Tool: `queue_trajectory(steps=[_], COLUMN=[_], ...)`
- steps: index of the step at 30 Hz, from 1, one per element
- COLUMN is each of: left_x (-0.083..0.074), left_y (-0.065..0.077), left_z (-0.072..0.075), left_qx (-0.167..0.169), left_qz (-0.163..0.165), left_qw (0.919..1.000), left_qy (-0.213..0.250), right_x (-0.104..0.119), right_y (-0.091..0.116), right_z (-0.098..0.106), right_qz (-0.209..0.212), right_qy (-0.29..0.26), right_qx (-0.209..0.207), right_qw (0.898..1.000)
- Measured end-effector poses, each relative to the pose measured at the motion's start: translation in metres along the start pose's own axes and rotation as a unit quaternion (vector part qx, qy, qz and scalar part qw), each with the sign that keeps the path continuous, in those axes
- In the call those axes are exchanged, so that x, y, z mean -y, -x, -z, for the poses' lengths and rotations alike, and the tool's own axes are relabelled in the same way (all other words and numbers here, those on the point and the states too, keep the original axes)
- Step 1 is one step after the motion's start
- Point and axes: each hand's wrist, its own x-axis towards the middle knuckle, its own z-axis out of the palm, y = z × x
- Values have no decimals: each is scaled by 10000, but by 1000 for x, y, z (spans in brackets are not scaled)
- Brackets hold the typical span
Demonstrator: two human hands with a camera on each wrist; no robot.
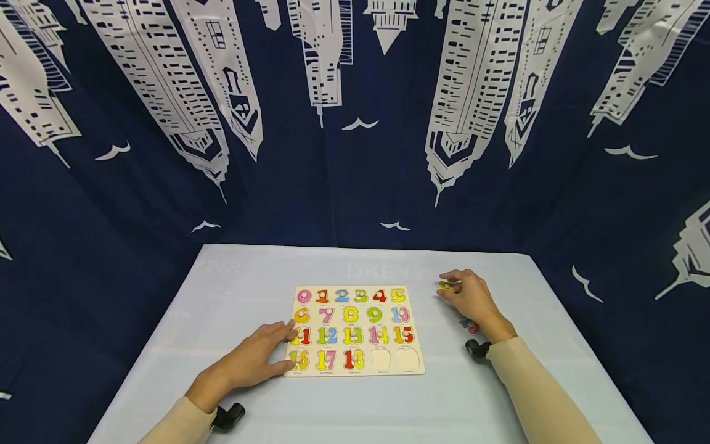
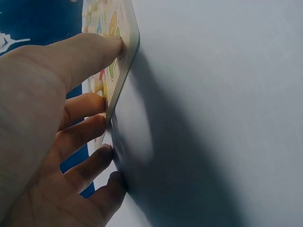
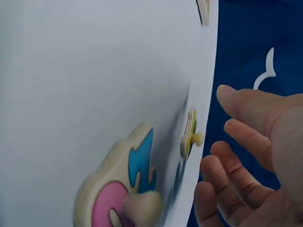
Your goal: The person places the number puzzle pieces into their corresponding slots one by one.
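Note:
A wooden number puzzle board (image 1: 355,330) lies on the table, with numbered pieces in its rows and two bare recesses (image 1: 381,359) at its lower right. My left hand (image 1: 252,357) rests along its left edge. The left wrist view shows the thumb on the board's face (image 2: 127,28) and fingertips along its side. Over at the right, my right hand (image 1: 471,299) is around a yellow-green puzzle piece (image 1: 447,287). Thumb and fingers stand apart from that knobbed piece (image 3: 189,135) in the right wrist view. A blue and pink piece (image 3: 113,198) lies nearer, partly under the right wrist.
The white table (image 1: 233,296) ends at a far edge. Behind it hangs a dark blue cloth (image 1: 333,203) printed with white buildings. Black wrist cameras (image 1: 478,350) sit on both wrists.

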Motion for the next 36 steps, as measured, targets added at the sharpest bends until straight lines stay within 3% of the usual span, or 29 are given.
queue_trajectory(steps=[15, 22, 36], left_x=[0, -1, -2], left_y=[1, 2, 0], left_z=[0, 1, 0], left_qx=[11, 26, 56], left_qz=[-12, 82, 101], left_qw=[10000, 10000, 9999], left_qy=[-29, 19, -14], right_x=[-17, -16, 22], right_y=[-8, -9, 16], right_z=[-2, -3, -4], right_qz=[-562, -572, -155], right_qy=[38, 37, -80], right_qx=[-10, -33, -100], right_qw=[9984, 9984, 9998])
